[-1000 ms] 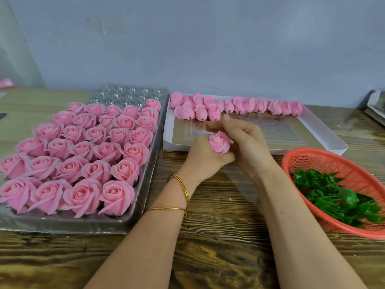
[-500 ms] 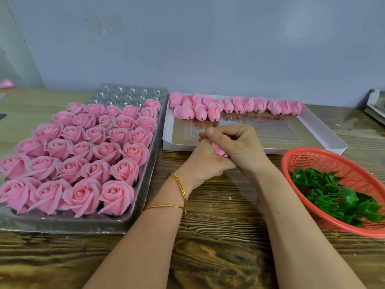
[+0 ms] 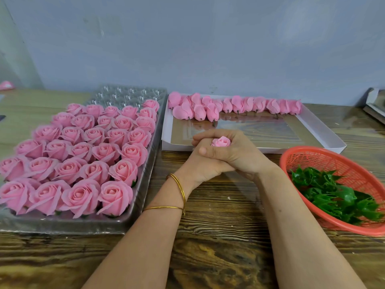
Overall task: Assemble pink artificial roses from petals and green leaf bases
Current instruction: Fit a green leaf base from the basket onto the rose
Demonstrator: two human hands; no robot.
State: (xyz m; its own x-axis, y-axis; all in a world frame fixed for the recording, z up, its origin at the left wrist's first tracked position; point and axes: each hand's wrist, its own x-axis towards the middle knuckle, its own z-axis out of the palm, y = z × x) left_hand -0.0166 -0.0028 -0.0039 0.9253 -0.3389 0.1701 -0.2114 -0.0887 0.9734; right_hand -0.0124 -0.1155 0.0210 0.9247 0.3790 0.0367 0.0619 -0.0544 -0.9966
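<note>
A small pink rose peeks out from between my two clasped hands, in front of the white box. My right hand curls over it from the right, fingers wrapped across the top. My left hand, with two gold bangles on its wrist, grips it from below; the rose's underside is hidden. A row of pink petal buds lies along the box's far side. Green leaf bases fill a red basket at the right.
A clear plastic tray at the left holds several rows of finished roses, with bare cells at its far end. All stands on a wooden table against a grey wall. A grey object sits at the right edge.
The rose was held in open view; my right hand then closed over it. Now both hands stay clasped, slightly turned, and the rose's top shows again between the fingers.
</note>
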